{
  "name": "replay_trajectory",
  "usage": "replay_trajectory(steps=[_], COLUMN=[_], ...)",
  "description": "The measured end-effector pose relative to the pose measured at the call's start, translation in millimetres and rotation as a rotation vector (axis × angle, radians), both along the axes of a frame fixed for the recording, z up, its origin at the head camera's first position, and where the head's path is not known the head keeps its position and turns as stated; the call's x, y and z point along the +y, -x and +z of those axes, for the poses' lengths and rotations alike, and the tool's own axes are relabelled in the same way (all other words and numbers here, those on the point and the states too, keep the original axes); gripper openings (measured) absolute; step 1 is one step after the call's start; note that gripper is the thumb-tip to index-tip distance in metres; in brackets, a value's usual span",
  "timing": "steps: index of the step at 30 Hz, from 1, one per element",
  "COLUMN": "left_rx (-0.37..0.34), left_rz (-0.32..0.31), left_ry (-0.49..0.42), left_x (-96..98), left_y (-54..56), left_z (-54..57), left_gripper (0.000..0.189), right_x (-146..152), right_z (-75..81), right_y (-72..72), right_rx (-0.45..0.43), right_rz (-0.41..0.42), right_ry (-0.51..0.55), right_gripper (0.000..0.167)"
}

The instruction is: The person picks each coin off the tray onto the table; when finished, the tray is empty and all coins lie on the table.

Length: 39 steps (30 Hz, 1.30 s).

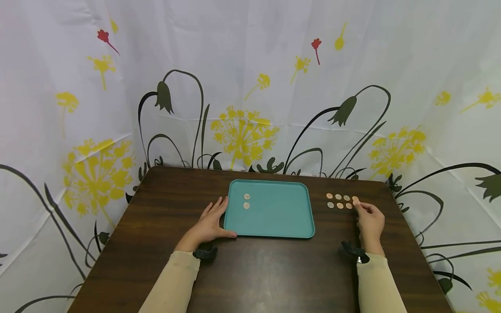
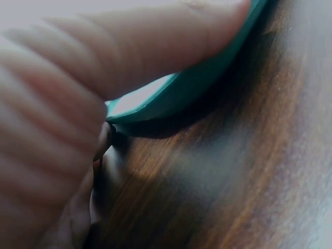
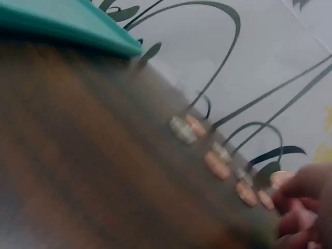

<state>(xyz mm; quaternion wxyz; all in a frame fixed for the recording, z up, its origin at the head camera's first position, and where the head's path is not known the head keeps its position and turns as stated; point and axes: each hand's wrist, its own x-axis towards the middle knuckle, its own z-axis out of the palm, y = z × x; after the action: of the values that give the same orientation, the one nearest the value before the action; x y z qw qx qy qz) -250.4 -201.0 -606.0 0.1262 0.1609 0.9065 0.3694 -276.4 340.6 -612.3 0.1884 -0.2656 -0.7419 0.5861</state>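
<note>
A teal tray (image 1: 279, 208) lies on the table with two coins, a silver one (image 1: 247, 196) and one below it (image 1: 246, 205), near its left side. My left hand (image 1: 207, 222) rests at the tray's near left corner, fingers stretched along the left side and thumb (image 2: 171, 41) against the near rim. To the right of the tray, copper and silver coins (image 1: 339, 205) lie in two short rows. My right hand (image 1: 371, 221) is at their right end, pinching a copper coin (image 3: 281, 179) between thumb and fingertips. Another copper coin (image 3: 265, 199) lies right beside those fingertips.
The dark wooden table (image 1: 270, 274) has its back edge close to a white curtain (image 1: 258, 52) printed with flowers. A black band (image 1: 205, 253) is on the left wrist and another (image 1: 352, 249) on the right one.
</note>
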Motion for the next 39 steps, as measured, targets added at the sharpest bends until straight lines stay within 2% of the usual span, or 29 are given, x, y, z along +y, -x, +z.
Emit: replay_trajectory(steps=[4, 16, 22, 32, 39], left_rx=[0.009, 0.01, 0.013, 0.012, 0.003], left_rz=[0.004, 0.001, -0.004, -0.006, -0.011], left_ry=[0.008, 0.015, 0.008, 0.009, 0.015], left_x=[-2.6, -1.8, -0.9, -1.1, -0.5], left_y=[2.6, 2.1, 1.3, 1.3, 1.7], left_z=[0.9, 0.0, 0.9, 0.1, -1.6], left_gripper=[0.138, 0.138, 0.138, 0.138, 0.138], right_x=[2.0, 0.5, 1.8, -1.5, -1.4], right_z=[0.3, 3.7, 1.0, 3.3, 1.4], right_y=[6.2, 8.3, 7.7, 5.0, 2.2], right_rx=[-0.007, -0.01, -0.048, -0.049, -0.047], right_rz=[0.0, -0.064, -0.081, -0.07, -0.092], right_ry=[0.057, 0.08, 0.063, 0.075, 0.12], right_gripper=[0.03, 0.018, 0.019, 0.027, 0.023])
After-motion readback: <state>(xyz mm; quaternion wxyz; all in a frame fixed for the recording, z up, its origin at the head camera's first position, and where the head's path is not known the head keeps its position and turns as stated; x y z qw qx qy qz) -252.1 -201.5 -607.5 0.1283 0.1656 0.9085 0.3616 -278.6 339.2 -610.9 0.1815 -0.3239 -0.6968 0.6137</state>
